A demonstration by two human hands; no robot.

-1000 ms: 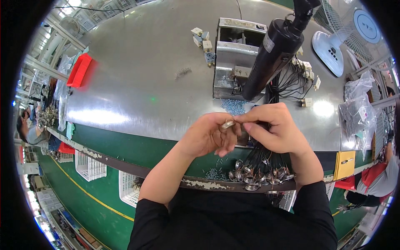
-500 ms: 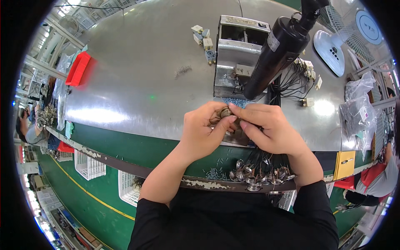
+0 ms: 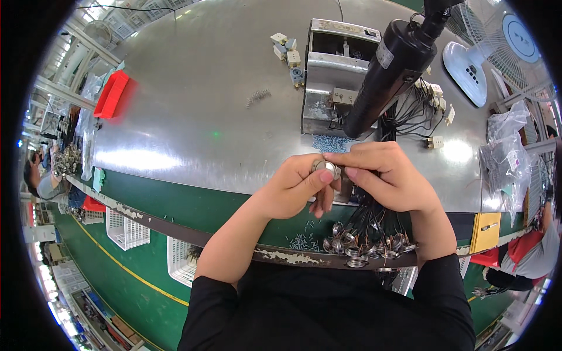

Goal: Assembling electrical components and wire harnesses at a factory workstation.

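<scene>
My left hand (image 3: 297, 186) pinches a small round metal part (image 3: 329, 167), silvery with a raised rim, between thumb and fingers. Its face is turned up toward me. From the other side my right hand (image 3: 383, 175) reaches to the same part, the index fingertip on its upper edge and the thumb bent close by. Whatever lies between those right fingertips is partly hidden. Just beyond the hands lies a heap of small blue screws (image 3: 332, 143), in front of a metal fixture (image 3: 319, 105). A black cylindrical tool (image 3: 380, 73) slants over that fixture.
Several round metal parts with dark wires (image 3: 354, 251) lie at the bench's near edge, beside loose screws (image 3: 302, 241). White connectors (image 3: 434, 142) sit right, with a fan (image 3: 465, 73) behind. A red bin (image 3: 111, 95) and springs (image 3: 258, 97) are left.
The round metal part has turned so its face shows more. My left hand has shifted slightly right and its lower fingers have loosened downward. My right hand stays nearly in place.
</scene>
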